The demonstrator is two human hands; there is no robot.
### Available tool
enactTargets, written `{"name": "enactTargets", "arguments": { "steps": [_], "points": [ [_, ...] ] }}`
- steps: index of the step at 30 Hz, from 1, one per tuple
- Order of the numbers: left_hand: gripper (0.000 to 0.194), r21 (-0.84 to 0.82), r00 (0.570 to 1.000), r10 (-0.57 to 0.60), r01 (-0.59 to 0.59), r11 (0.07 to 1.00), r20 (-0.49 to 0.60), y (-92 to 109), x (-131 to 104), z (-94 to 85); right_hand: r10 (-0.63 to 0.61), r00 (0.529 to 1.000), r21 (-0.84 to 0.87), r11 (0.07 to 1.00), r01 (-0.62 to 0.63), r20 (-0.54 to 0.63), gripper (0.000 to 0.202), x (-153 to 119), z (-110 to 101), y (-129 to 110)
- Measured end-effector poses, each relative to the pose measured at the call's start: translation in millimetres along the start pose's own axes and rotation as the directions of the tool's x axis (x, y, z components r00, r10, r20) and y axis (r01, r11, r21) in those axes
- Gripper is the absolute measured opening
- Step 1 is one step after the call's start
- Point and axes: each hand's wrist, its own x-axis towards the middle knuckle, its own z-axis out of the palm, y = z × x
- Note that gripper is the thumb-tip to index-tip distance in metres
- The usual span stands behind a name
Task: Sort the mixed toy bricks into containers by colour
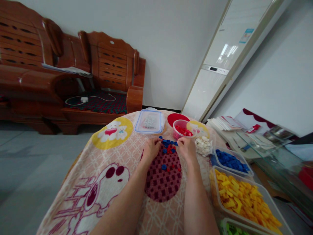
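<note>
My left hand (152,148) is closed, its fingertips pinched at the left end of a small cluster of blue toy building pieces (167,143). At the right end of the same cluster, my right hand (186,148) is closed too, its fingertips on a blue piece. How the blue pieces join is too small to tell. Just below the hands lie red pieces (170,149). Nearer to me, a round blue piece (164,167) rests on the dark red patch of the tablecloth (162,187), with several small red bits beside it.
A round tub of red pieces (183,130), a heap of white pieces (203,146), and boxes of blue (231,160), yellow (244,199) and green pieces (234,229) line the right side. A blue-rimmed clear lid (149,121) lies at the back, near a red disc (174,118).
</note>
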Motion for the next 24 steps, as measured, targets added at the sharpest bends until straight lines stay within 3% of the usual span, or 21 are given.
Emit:
{"name": "enactTargets", "arguments": {
  "steps": [3,9,13,16,20,24],
  "points": [
    [0.029,0.011,0.996,0.024,-0.024,1.0,-0.085,-1,0,0.7,0.011,0.996,-0.258,0.966,0.011,0.084,0.019,-3,8,2],
    [0.034,0.093,0.978,0.187,-0.179,0.979,-0.09,-4,-1,5.3,-0.047,0.988,-0.336,0.937,0.094,0.144,0.02,-6,18,5],
    [0.036,0.077,0.987,0.148,-0.143,0.987,-0.066,-3,-1,5.3,-0.011,0.997,-0.285,0.958,0.034,0.083,0.023,-2,13,3],
    [0.035,0.075,0.983,0.132,-0.123,0.99,-0.125,-3,-1,3.8,-0.084,0.996,-0.198,0.976,0.089,0.033,0.025,0,14,3],
    [0.039,0.103,0.983,0.154,-0.143,0.984,-0.102,-3,-1,5.6,-0.259,0.962,-0.054,0.963,0.264,0.084,0.034,-1,33,6],
    [0.044,0.148,0.986,0.169,-0.168,0.975,0.003,-2,-3,8.9,-0.299,0.938,-0.041,0.95,0.311,0.177,0.04,-3,46,3]
  ]
}}
